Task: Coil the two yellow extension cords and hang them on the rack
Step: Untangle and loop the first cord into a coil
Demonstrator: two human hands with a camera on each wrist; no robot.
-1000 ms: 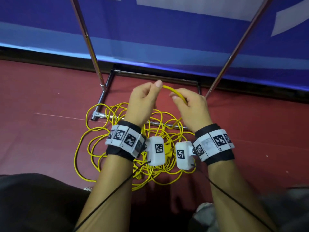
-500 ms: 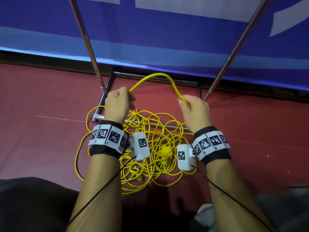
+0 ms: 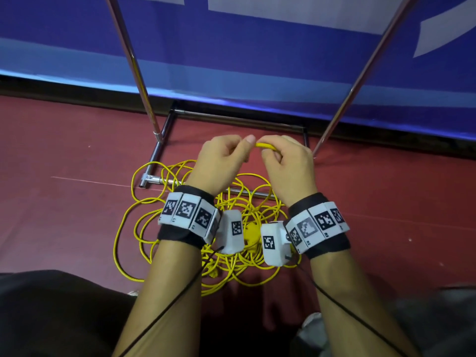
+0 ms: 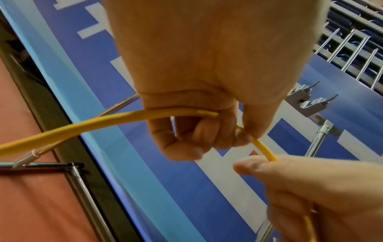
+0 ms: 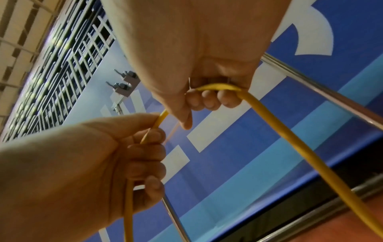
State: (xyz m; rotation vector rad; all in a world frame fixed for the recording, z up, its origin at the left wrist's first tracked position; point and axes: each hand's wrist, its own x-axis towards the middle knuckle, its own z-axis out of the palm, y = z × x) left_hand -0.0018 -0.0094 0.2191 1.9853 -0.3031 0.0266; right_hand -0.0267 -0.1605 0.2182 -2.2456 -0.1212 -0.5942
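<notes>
1. Left hand (image 3: 223, 161), centre of the head view: fingers curled, thumb tip up, grip pinching a yellow cord (image 3: 266, 146).
2. Right hand (image 3: 288, 166), just right of it: fingers also curled round the same cord. The two hands sit close together, with only a short arc of cord showing between them.
3. Left wrist view: the cord (image 4: 99, 122) comes in from the left edge, passes into the closed fist of the left hand (image 4: 207, 65), leaves on the right and runs down into the right hand (image 4: 311, 188), whose thumb presses on it.
4. Right wrist view: the cord (image 5: 290, 139) drops from the curled fingers of the right hand (image 5: 196, 57) toward the lower right edge. The left hand (image 5: 82, 163) at lower left holds another stretch, which hangs straight down below it.
5. The rest of the cord lies as a loose tangled pile (image 3: 144, 228) on the red floor (image 3: 64, 215), lower centre of the head view, under both wrists. Two cords cannot be told apart in the pile.
6. Rack (image 3: 134, 63): two slanting metal poles rise to the upper left and upper right, and a base frame rests on the floor. Some loops of the pile lie across the near base bar (image 3: 154, 179).
7. Blue banner (image 3: 257, 60) with white shapes fills the top of the frame, behind the rack.
8. Both wrists wear black bands with white marker tiles (image 3: 188, 211).
</notes>
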